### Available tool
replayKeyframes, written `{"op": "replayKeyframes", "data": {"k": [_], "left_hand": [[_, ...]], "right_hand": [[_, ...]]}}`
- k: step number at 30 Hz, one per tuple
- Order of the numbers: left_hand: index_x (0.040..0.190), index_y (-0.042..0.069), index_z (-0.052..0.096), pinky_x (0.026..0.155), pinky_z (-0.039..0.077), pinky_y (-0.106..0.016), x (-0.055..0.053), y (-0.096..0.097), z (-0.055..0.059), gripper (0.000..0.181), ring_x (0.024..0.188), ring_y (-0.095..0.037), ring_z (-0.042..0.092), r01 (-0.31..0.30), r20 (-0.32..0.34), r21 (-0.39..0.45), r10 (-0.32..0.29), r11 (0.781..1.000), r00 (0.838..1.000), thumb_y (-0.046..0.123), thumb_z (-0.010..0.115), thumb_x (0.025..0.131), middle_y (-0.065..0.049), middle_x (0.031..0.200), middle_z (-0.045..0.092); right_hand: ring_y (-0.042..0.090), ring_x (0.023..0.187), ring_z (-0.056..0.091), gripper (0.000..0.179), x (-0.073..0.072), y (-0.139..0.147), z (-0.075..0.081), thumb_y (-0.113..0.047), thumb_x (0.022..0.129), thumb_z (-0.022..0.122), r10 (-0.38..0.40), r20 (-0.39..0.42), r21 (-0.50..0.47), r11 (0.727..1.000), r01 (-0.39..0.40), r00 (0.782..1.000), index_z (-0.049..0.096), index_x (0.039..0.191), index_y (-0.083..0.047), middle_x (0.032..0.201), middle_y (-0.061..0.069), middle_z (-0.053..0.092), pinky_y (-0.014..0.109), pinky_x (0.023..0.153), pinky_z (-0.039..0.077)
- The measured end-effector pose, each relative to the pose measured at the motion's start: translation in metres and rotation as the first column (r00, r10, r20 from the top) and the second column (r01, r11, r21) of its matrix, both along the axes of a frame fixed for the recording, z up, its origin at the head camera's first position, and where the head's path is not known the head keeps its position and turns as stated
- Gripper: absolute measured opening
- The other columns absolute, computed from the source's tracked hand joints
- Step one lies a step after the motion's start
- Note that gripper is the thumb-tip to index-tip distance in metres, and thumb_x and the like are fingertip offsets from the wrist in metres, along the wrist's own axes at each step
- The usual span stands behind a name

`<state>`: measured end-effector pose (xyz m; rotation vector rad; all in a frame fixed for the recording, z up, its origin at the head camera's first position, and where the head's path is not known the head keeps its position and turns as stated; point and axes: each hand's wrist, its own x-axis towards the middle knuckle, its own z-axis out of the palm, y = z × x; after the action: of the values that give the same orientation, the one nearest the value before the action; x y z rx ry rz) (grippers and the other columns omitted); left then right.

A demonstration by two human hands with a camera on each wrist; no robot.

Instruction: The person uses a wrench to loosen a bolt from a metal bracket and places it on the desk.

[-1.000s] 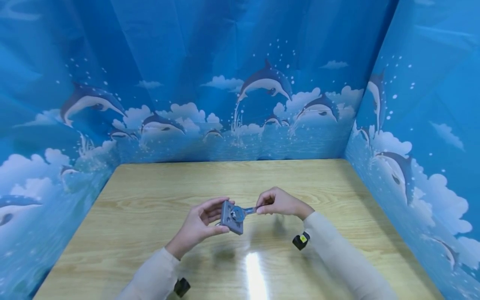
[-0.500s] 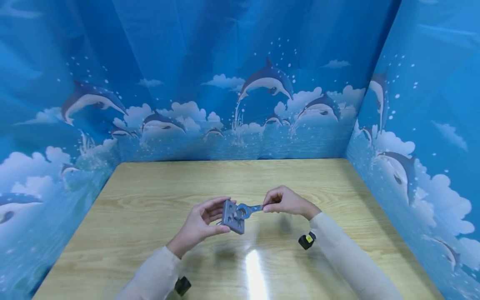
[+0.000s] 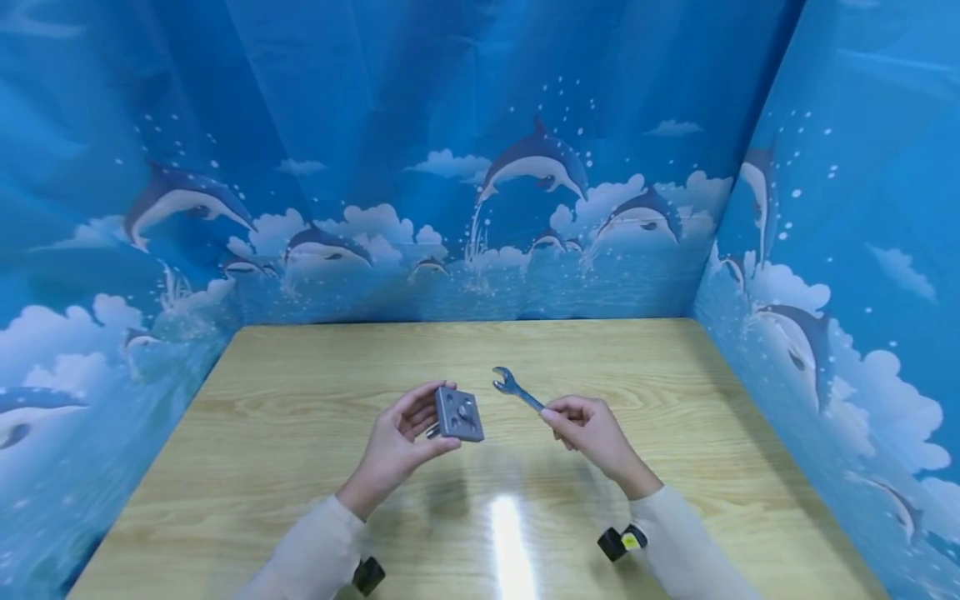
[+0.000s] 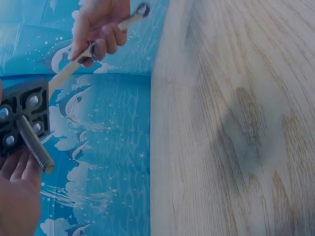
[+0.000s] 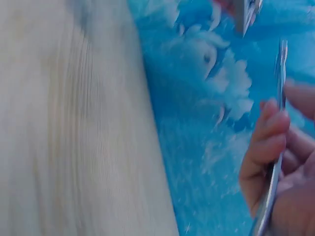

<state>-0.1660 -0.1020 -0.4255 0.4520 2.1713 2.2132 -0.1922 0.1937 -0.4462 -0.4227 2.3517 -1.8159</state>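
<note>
My left hand (image 3: pixel 397 437) holds a small grey square plate (image 3: pixel 453 427) with several holes, up over the table, thumb at its lower edge and fingers at the top. A bolt head (image 3: pixel 464 412) sits at the plate's middle. From the other face a long threaded shank (image 4: pixel 35 144) sticks out, in the left wrist view. My right hand (image 3: pixel 596 433) pinches a combination wrench (image 3: pixel 522 395) by its handle, its open end raised up and left, apart from the plate in the head view. The wrench's ring end (image 4: pixel 143 9) shows beyond the fingers in the left wrist view.
The wood-grain table (image 3: pixel 315 367) lies under both hands, with a bright light reflection near its front. Blue dolphin-print curtains (image 3: pixel 420 125) stand behind it and along both sides. Black wrist cameras (image 3: pixel 612 543) hang at the sleeves.
The wrench's ring end has come off the bolt, and the wrench now points its open end up-left. My right hand has moved right and down. The plate has turned slightly.
</note>
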Motion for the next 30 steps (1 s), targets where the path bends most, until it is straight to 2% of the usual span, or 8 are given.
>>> {"op": "replayKeyframes", "data": {"k": [5, 8, 11, 17, 25, 30], "left_hand": [[0.135, 0.004, 0.049, 0.100, 0.048, -0.024, -0.001, 0.003, -0.001, 0.079, 0.119, -0.022, 0.057, -0.106, -0.069, -0.038, 0.103, 0.994, 0.992, 0.004, 0.085, 0.064, -0.007, 0.134, 0.057], [0.133, 0.005, 0.051, 0.099, 0.049, -0.025, -0.002, 0.005, -0.001, 0.079, 0.117, -0.022, 0.059, -0.143, -0.101, -0.041, 0.138, 0.989, 0.985, 0.003, 0.086, 0.063, -0.007, 0.133, 0.058], [0.132, 0.008, 0.053, 0.098, 0.049, -0.025, -0.003, 0.006, -0.001, 0.077, 0.116, -0.022, 0.060, -0.159, -0.117, -0.043, 0.153, 0.986, 0.981, 0.002, 0.086, 0.063, -0.007, 0.132, 0.059], [0.132, 0.005, 0.053, 0.098, 0.050, -0.025, -0.003, 0.006, -0.002, 0.077, 0.115, -0.026, 0.060, -0.169, -0.146, -0.041, 0.162, 0.985, 0.976, -0.002, 0.085, 0.062, -0.011, 0.131, 0.059], [0.132, 0.004, 0.052, 0.098, 0.050, -0.025, -0.003, 0.006, -0.003, 0.077, 0.115, -0.024, 0.060, -0.167, -0.182, -0.062, 0.154, 0.984, 0.971, 0.002, 0.086, 0.063, -0.009, 0.131, 0.059], [0.131, 0.006, 0.053, 0.098, 0.050, -0.025, -0.003, 0.006, -0.004, 0.075, 0.114, -0.022, 0.061, -0.171, -0.193, -0.062, 0.156, 0.983, 0.969, 0.002, 0.086, 0.064, -0.008, 0.131, 0.059]], "right_hand": [[0.006, 0.052, 0.046, 0.032, 0.030, -0.020, 0.006, -0.022, 0.097, 0.057, -0.045, 0.122, -0.127, 0.990, 0.060, 0.992, 0.061, 0.107, 0.007, 0.068, 0.002, 0.055, 0.014, 0.044, 0.039], [0.005, 0.051, 0.047, 0.035, 0.043, -0.032, 0.008, -0.021, 0.098, 0.056, -0.025, 0.192, -0.178, 0.982, 0.060, 0.981, 0.057, 0.111, 0.011, 0.069, 0.000, 0.055, 0.012, 0.043, 0.039], [0.004, 0.051, 0.047, 0.034, 0.051, -0.040, 0.009, -0.020, 0.098, 0.055, -0.001, 0.214, -0.218, 0.975, 0.048, 0.977, 0.056, 0.111, 0.012, 0.069, -0.001, 0.056, 0.010, 0.043, 0.038], [0.003, 0.051, 0.048, 0.031, 0.058, -0.049, 0.010, -0.019, 0.097, 0.056, 0.028, 0.180, -0.253, 0.967, 0.019, 0.983, 0.057, 0.109, 0.010, 0.070, 0.000, 0.056, 0.009, 0.043, 0.039], [0.005, 0.053, 0.049, 0.033, 0.061, -0.059, 0.012, -0.017, 0.097, 0.056, 0.053, 0.153, -0.226, 0.974, -0.017, 0.987, 0.056, 0.112, 0.012, 0.073, 0.002, 0.056, 0.010, 0.045, 0.041], [0.005, 0.054, 0.049, 0.034, 0.062, -0.060, 0.012, -0.017, 0.097, 0.056, 0.057, 0.166, -0.217, 0.976, -0.020, 0.984, 0.056, 0.115, 0.012, 0.074, 0.003, 0.057, 0.010, 0.045, 0.041]]}}
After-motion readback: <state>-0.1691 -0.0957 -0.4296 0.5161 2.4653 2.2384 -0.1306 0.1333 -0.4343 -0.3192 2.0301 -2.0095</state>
